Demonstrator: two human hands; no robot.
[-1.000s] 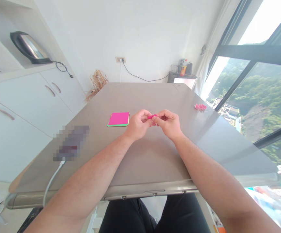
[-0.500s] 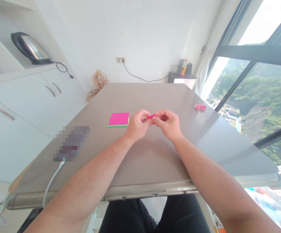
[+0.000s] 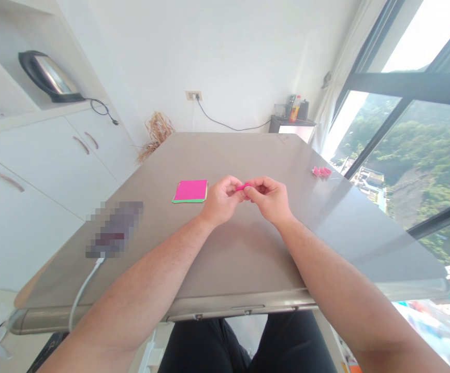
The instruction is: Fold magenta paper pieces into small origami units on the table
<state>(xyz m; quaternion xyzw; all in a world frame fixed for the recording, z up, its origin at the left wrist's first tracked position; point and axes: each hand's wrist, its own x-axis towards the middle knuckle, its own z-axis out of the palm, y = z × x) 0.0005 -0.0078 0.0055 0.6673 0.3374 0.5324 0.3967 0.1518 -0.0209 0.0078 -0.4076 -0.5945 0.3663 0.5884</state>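
Between my two hands is a small piece of folded pink paper (image 3: 242, 187), mostly covered by fingers. My left hand (image 3: 222, 199) is closed and pinches its left end. The right end is held by my right hand (image 3: 268, 198), with the thumb pressed on top. Just left of my left hand lies a stack of square coloured paper (image 3: 190, 190), with a pink sheet uppermost and green showing along the front edge. Off to the right, near the window side of the table, rest some pink folded paper pieces (image 3: 321, 172).
The grey table (image 3: 244, 259) stretches out under my forearms. A blurred dark device (image 3: 116, 230) with a white cable (image 3: 83, 290) lies at its left. Beyond are a kettle (image 3: 56, 77) on a shelf, a wall socket (image 3: 193, 96) and a low cabinet with bottles (image 3: 295, 108).
Both hands stay in almost the same place, still pinching the pink paper. A little more of the paper shows by the right fingertips. Nothing else has visibly moved.
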